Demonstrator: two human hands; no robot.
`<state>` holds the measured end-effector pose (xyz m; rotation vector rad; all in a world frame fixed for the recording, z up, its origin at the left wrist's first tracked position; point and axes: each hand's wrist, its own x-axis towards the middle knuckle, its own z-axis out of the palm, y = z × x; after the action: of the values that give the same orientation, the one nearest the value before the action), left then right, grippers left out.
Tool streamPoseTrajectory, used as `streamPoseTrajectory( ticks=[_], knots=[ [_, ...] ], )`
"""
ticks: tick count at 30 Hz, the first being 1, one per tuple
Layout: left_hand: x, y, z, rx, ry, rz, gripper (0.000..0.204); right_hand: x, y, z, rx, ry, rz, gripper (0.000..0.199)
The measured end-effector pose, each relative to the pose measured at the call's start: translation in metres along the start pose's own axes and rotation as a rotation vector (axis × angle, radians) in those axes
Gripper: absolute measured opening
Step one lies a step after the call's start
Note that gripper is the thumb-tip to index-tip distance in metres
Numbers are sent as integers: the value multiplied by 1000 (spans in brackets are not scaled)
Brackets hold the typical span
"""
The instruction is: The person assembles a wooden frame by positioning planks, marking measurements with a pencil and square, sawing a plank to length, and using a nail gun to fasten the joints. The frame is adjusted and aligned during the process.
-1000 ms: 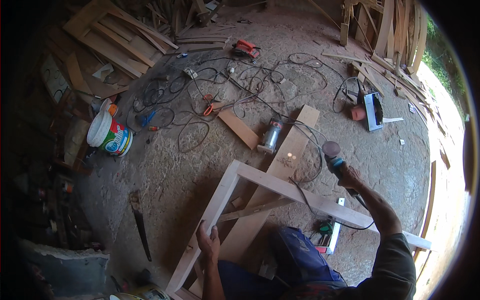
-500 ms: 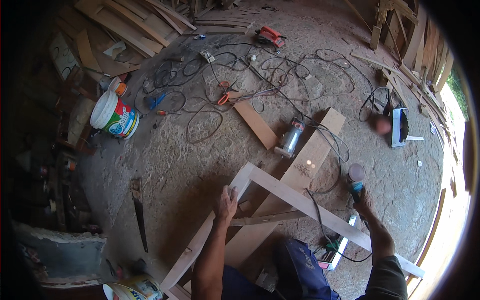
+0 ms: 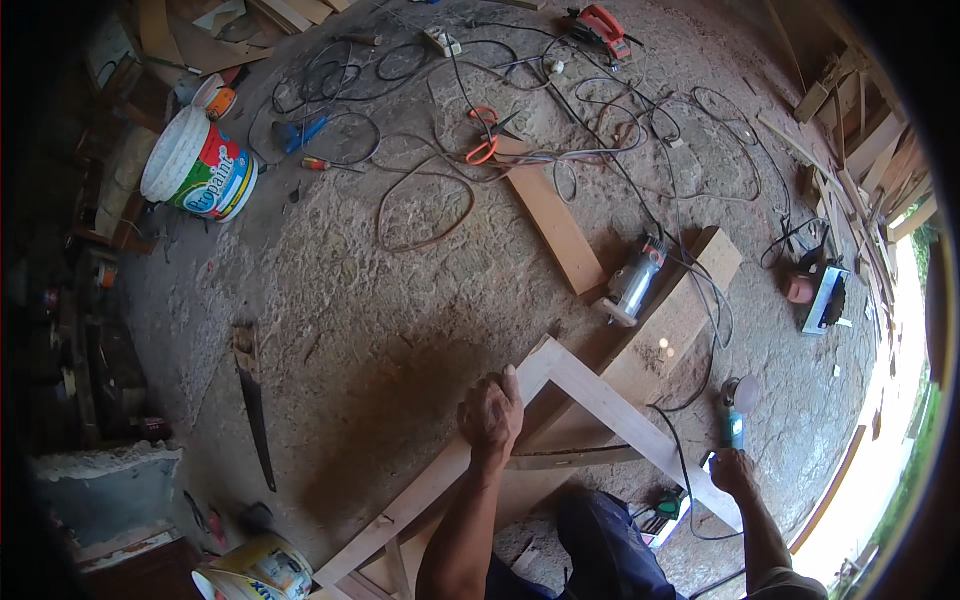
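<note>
My left hand [image 3: 491,415] is closed over the left bar of a pale wooden frame [image 3: 630,418], just below its mitred-looking corner. A curved wooden strip [image 3: 575,459] crosses between the frame's bars. In my right hand [image 3: 737,473], beyond the right bar, is a teal angle grinder [image 3: 736,430] gripped by its body. Its round disc points away from me and sits apart from the wood; whether it spins I cannot tell. Under the frame lies a thick timber plank [image 3: 690,310]. A trim router [image 3: 632,287] with a clear lower housing rests beside that plank.
Tangled cables [image 3: 430,190] spread over the rough floor around orange-handled shears [image 3: 482,150]. A handsaw [image 3: 255,420] lies at left, below a paint bucket [image 3: 215,165]. Another bucket [image 3: 262,572] stands near left. A circular saw [image 3: 822,302] sits at right, a red power tool [image 3: 603,30] far off.
The view has turned and tilted, so floor things appear shifted and rotated. My left hand stays on the frame's left bar; my right hand still holds the grinder away from the wood.
</note>
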<state>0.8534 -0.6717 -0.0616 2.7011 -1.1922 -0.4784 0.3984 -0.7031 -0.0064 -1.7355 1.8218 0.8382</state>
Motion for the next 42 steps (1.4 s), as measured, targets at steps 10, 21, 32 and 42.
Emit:
streamPoseTrajectory(
  ticks=[10, 21, 32, 42],
  knots=[
    [6, -4, -5, -3, 59, 20, 43, 238, -395, -150, 320, 460, -937, 33],
    [5, -11, 9, -37, 86, 129, 33, 389, -527, -231, 201, 643, -728, 61],
    [7, -7, 10, -44, 83, 141, 37, 351, -526, -197, 301, 707, -934, 29],
    [4, -14, 16, -8, 146, 152, 36, 180, -460, -139, 252, 212, -1407, 14]
  ],
)
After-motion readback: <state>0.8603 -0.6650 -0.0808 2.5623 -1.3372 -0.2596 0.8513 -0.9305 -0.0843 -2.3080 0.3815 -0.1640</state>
